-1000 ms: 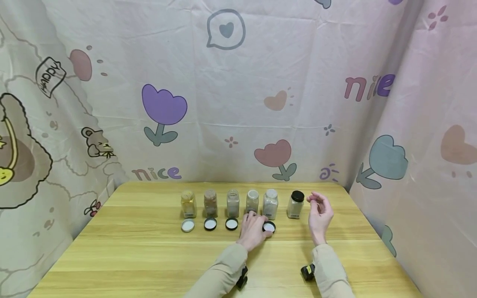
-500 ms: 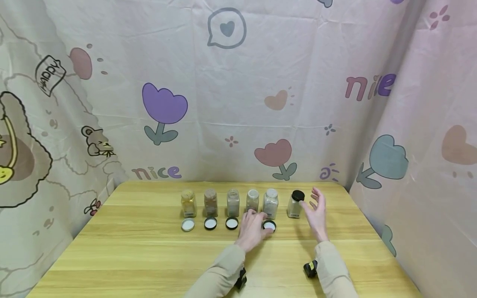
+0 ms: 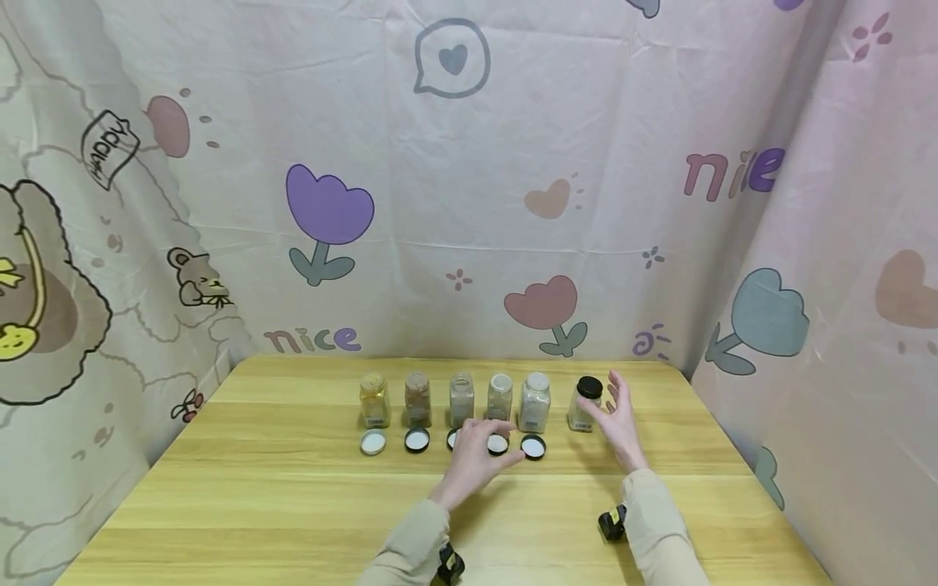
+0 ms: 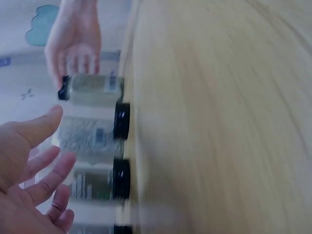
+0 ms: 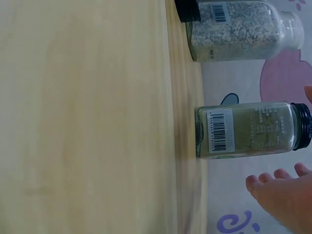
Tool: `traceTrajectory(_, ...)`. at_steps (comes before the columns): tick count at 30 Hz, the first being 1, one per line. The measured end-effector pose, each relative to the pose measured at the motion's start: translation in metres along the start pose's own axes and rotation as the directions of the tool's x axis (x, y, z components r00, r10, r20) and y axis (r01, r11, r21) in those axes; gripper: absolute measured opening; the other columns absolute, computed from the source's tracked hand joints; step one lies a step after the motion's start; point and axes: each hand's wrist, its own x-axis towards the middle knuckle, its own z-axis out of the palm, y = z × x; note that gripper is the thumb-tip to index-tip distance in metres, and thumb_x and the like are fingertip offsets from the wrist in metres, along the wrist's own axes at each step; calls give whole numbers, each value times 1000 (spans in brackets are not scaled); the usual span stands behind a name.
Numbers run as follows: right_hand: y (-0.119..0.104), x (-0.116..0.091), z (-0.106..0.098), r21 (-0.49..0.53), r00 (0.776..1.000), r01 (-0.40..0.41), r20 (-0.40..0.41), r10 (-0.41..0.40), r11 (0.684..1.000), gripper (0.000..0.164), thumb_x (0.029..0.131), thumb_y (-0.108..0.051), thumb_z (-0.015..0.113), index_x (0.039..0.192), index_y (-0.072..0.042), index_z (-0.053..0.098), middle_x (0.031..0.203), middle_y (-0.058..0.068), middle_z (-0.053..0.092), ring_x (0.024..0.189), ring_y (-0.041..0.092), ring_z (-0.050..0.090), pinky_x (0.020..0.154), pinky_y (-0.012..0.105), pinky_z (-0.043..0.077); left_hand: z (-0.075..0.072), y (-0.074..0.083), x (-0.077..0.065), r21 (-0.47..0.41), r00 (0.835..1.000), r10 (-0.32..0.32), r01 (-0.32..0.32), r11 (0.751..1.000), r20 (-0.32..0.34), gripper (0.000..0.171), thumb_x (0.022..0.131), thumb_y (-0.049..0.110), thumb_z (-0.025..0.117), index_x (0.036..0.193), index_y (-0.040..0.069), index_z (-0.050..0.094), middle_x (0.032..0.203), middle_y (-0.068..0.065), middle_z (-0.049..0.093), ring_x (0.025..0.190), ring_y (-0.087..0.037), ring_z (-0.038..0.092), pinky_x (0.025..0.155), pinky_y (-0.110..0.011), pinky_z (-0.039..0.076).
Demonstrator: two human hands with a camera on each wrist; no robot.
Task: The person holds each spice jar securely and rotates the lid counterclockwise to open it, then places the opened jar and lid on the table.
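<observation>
A glass spice jar with a black lid (image 3: pixel 589 387) stands upright at the right end of a row of jars. My right hand (image 3: pixel 619 419) is held around it, thumb in front and fingers spread on the far right side; the right wrist view shows those fingers apart from the jar (image 5: pixel 248 130). My left hand (image 3: pixel 472 457) hovers over the loose lids with thumb and fingers apart, holding nothing. Beneath it a black-rimmed lid (image 3: pixel 497 444) lies upturned, and another lid (image 3: pixel 533 447) lies just right of the thumb. In the left wrist view the left fingers (image 4: pixel 51 183) are loosely bent.
Several lidless jars stand in the row: one with yellow powder (image 3: pixel 375 403), a brown one (image 3: pixel 418 403), and paler ones such as the coarse white-grey jar (image 3: pixel 535 404). More lids (image 3: pixel 373 442) lie before them on the wooden table (image 3: pixel 293 505). A printed curtain (image 3: pixel 440 163) hangs behind.
My left hand has drawn back leftward from the lids, uncovering the fourth one. My right hand has moved left to the black-lidded jar, its thumb now in front of it.
</observation>
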Motion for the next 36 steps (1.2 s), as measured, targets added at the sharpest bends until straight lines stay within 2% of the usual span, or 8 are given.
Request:
traceTrajectory(8, 0, 6, -1, -8, 998, -11, 57, 12, 1000, 98, 90, -9, 73, 161, -4, 6, 169, 21, 9, 157, 40, 8, 130, 57, 9, -30, -12, -11, -127, 1000, 3, 1, 992, 31, 46, 84, 34, 81, 121, 9, 69, 116, -3, 71, 114, -27, 53, 98, -42, 44)
traceTrajectory(13, 1, 7, 2, -8, 994, 10, 106, -9, 1000, 93, 88, 1, 70, 159, 0, 10, 166, 28, 15, 155, 44, 10, 129, 61, 7, -41, -18, -16, -175, 1000, 17, -15, 984, 11, 42, 83, 32, 83, 118, 15, 70, 113, 2, 71, 113, -28, 55, 99, -38, 44)
traceTrajectory(18, 4, 8, 4, 14, 994, 10, 111, -12, 1000, 86, 86, 10, 65, 157, 1, 17, 159, 31, 25, 151, 47, 20, 128, 62, 8, -45, -21, -18, -171, 999, 36, -36, 985, -2, 41, 83, 33, 82, 119, 18, 71, 114, 4, 72, 112, -26, 56, 99, -39, 45)
traceTrajectory(23, 8, 10, 7, 6, 994, 25, 102, -25, 1000, 74, 87, 13, 62, 152, 2, 27, 153, 30, 35, 144, 44, 31, 128, 62, 13, -46, -23, -20, -201, 1000, 19, -16, 979, 16, 44, 83, 32, 82, 121, 13, 70, 115, 2, 72, 112, -29, 56, 100, -49, 46)
traceTrajectory(30, 8, 10, 7, -27, 995, 6, 98, -3, 1000, 67, 89, 11, 60, 149, 4, 30, 152, 31, 37, 147, 44, 29, 128, 60, 14, -48, -24, -21, -225, 999, 10, -3, 974, 31, 43, 83, 33, 82, 121, 16, 69, 116, 1, 72, 113, -28, 56, 101, -54, 45)
traceTrajectory(36, 7, 9, 5, -36, 993, -6, 114, 11, 999, 66, 90, 10, 61, 149, 7, 29, 153, 32, 35, 149, 46, 26, 129, 59, 13, -48, -24, -22, -226, 1000, 11, -7, 974, 18, 44, 82, 31, 83, 121, 15, 70, 115, 1, 72, 111, -24, 56, 101, -52, 46)
